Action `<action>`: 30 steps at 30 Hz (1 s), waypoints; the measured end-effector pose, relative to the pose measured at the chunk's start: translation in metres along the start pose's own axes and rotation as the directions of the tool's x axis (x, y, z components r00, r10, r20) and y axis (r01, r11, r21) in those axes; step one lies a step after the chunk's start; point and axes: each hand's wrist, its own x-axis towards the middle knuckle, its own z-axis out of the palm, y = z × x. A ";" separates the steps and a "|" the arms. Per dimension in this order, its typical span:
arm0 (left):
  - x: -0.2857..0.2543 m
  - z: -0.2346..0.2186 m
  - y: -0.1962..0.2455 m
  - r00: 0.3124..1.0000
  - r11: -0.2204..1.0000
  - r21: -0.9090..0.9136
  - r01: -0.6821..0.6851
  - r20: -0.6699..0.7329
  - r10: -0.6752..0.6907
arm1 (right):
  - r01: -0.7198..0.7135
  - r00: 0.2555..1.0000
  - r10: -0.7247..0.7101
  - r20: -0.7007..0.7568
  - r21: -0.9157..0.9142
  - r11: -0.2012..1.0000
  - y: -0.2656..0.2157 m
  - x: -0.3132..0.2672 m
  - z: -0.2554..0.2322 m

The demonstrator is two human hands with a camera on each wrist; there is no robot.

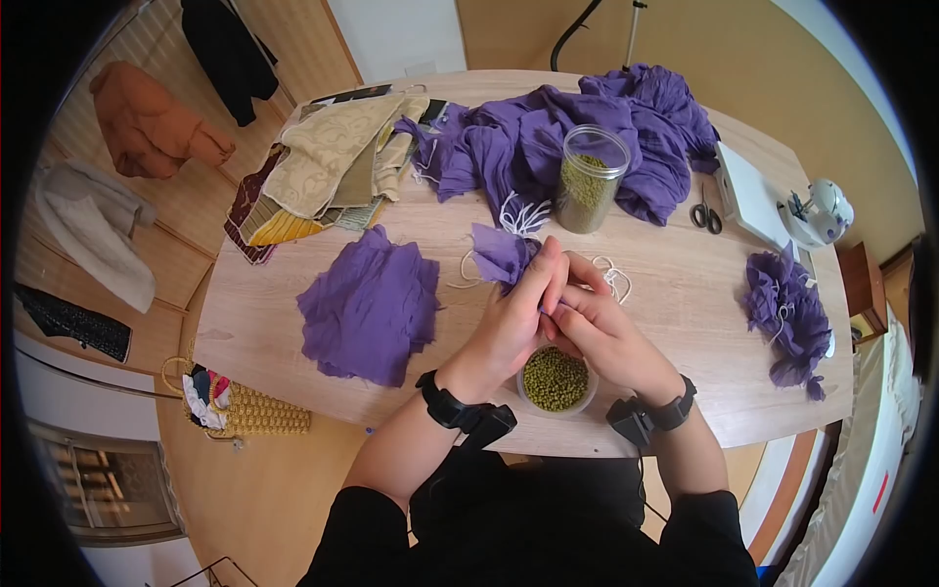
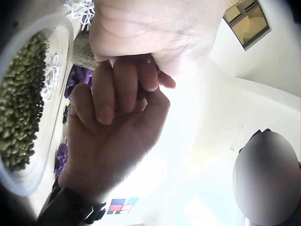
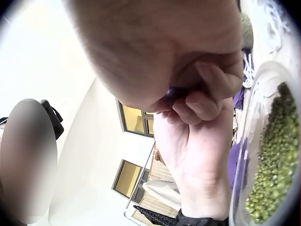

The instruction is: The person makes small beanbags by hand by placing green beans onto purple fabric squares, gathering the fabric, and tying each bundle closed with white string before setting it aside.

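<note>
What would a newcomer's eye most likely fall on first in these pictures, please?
Probably the two hands, left hand and right hand, pinching a small purple cloth pouch at the table's near edge, above a round clear bowl of green beans. Behind stands a clear plastic jar of green beans against heaped purple fabric.

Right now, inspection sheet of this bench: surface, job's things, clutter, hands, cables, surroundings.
Surface: wooden table, mostly covered.
Job's things: small purple cloth piece held over a bowl of green beans; white strings beside it.
Clutter: bean jar, purple fabric heap, flat purple cloth, patterned swatches, scissors, purple bundle.
Hands: left hand and right hand together, pinching the cloth.
Cables: nothing seen.
Surroundings: woven basket on floor, clothes hanging at left.
</note>
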 end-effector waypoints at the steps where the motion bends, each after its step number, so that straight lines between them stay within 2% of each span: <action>1: 0.001 -0.001 0.000 1.000 1.000 0.000 0.001 0.000 -0.001 | -0.020 0.999 0.021 -0.032 0.012 1.000 -0.001 0.000 0.001; 5: 0.003 0.003 0.001 0.996 0.999 -0.002 -0.046 -0.077 0.046 | 0.016 1.000 -0.015 0.013 -0.069 0.997 0.008 0.003 -0.005; 7: 0.003 0.000 0.002 0.991 0.984 -0.168 -0.059 -0.125 0.038 | 0.013 0.999 -0.018 -0.030 -0.146 0.989 0.005 0.004 -0.003; 8: 0.004 -0.004 0.001 0.992 0.984 -0.168 -0.056 -0.124 0.036 | 0.013 0.999 -0.018 -0.032 -0.144 0.989 0.005 0.003 -0.004; 10: 0.006 -0.012 0.004 0.980 0.938 -0.328 -0.108 -0.192 0.046 | -0.044 0.999 0.039 -0.029 -0.203 0.978 0.005 0.002 -0.006; 11: 0.007 -0.016 0.009 0.980 0.939 -0.328 -0.107 -0.191 0.045 | -0.043 0.999 0.038 -0.030 -0.202 0.978 0.005 0.002 -0.007; 13: 0.008 -0.023 0.027 0.926 0.863 -0.445 -0.241 -0.373 0.067 | -0.050 0.997 0.040 -0.068 -0.153 0.987 0.005 0.003 -0.009; 14: 0.009 -0.037 0.025 0.889 0.848 -0.422 -0.321 -0.443 0.116 | -0.049 0.997 0.039 -0.068 -0.152 0.987 0.004 0.003 -0.009; 15: 0.010 -0.037 0.026 0.889 0.848 -0.420 -0.322 -0.443 0.118 | -0.029 0.995 0.025 -0.093 -0.038 0.999 0.004 0.003 -0.010; 16: 0.012 -0.036 0.027 0.855 0.847 -0.390 -0.362 -0.500 0.135 | -0.006 0.993 0.015 -0.119 0.076 0.997 0.003 0.004 -0.011; 17: 0.012 -0.035 0.027 0.818 0.845 -0.357 -0.399 -0.555 0.152 | -0.005 0.993 0.014 -0.116 0.075 0.997 0.003 0.004 -0.011; 18: 0.011 -0.038 0.025 0.866 0.864 -0.356 -0.356 -0.473 0.162 | 0.043 0.983 -0.015 -0.185 0.147 0.988 0.003 0.004 -0.010; 19: 0.010 -0.038 0.021 0.866 0.864 -0.356 -0.358 -0.473 0.164 | 0.095 0.966 -0.037 -0.257 0.215 0.972 0.003 0.004 -0.010; 21: 0.011 -0.030 0.012 0.939 0.985 -0.145 -0.089 -0.343 0.034 | 0.136 0.952 -0.064 -0.301 0.226 0.964 0.000 0.003 -0.010; 22: 0.010 -0.026 0.010 0.974 0.998 -0.003 -0.057 -0.221 0.055 | 0.178 0.935 -0.089 -0.345 0.236 0.955 -0.001 0.003 -0.010; 23: 0.008 -0.020 0.009 0.974 0.998 -0.003 -0.056 -0.220 0.054 | 0.178 0.934 -0.089 -0.347 0.236 0.955 -0.002 0.002 -0.010; 25: 0.001 0.004 0.016 0.999 0.913 0.406 -0.041 0.038 0.028 | 0.061 0.942 -0.023 -0.334 0.103 0.993 -0.004 0.000 -0.010; 26: -0.005 0.010 0.016 0.995 0.920 0.393 -0.011 0.095 -0.029 | 0.044 0.929 -0.009 -0.371 0.087 0.995 -0.009 -0.001 -0.001; 27: -0.002 0.010 0.013 0.995 0.920 0.392 -0.010 0.097 -0.031 | 0.044 0.928 -0.008 -0.373 0.088 0.995 -0.004 0.000 -0.002; 29: 0.003 0.009 0.006 0.979 0.905 0.388 -0.175 0.163 0.119 | 0.100 0.959 -0.127 -0.254 -0.118 0.988 0.008 0.003 -0.003; 30: 0.001 0.009 0.012 0.985 0.905 0.409 -0.116 0.164 0.053 | 0.090 0.967 -0.110 -0.228 -0.097 0.991 0.006 0.003 -0.003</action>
